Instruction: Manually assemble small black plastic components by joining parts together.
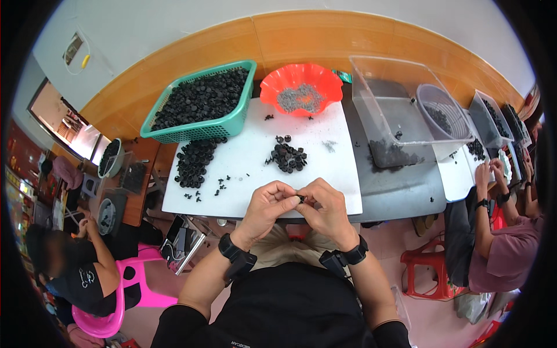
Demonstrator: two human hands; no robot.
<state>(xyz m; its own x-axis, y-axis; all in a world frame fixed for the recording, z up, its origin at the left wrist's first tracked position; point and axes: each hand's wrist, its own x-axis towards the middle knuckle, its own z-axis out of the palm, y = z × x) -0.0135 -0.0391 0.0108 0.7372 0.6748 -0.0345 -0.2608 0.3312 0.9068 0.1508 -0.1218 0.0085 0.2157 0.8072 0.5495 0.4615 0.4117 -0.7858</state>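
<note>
My left hand (268, 210) and my right hand (326, 207) meet over the near edge of a white board (232, 200). Both are closed, fingertips pinching one small black plastic part (301, 199) between them; its exact shape is mostly hidden. Just beyond my hands lies a small heap of round black caps (289, 158). To its left, a larger pile of black caps (194, 162) spreads over the board. Several tiny black pieces (220, 187) are scattered in front of that pile.
A green basket (241, 113) full of black caps stands at the back left. Beside it is a red scalloped bowl (270, 78) with small grey pieces. A clear bin (371, 110) stands to the right. Other people sit at left, on a pink chair (148, 284), and at right.
</note>
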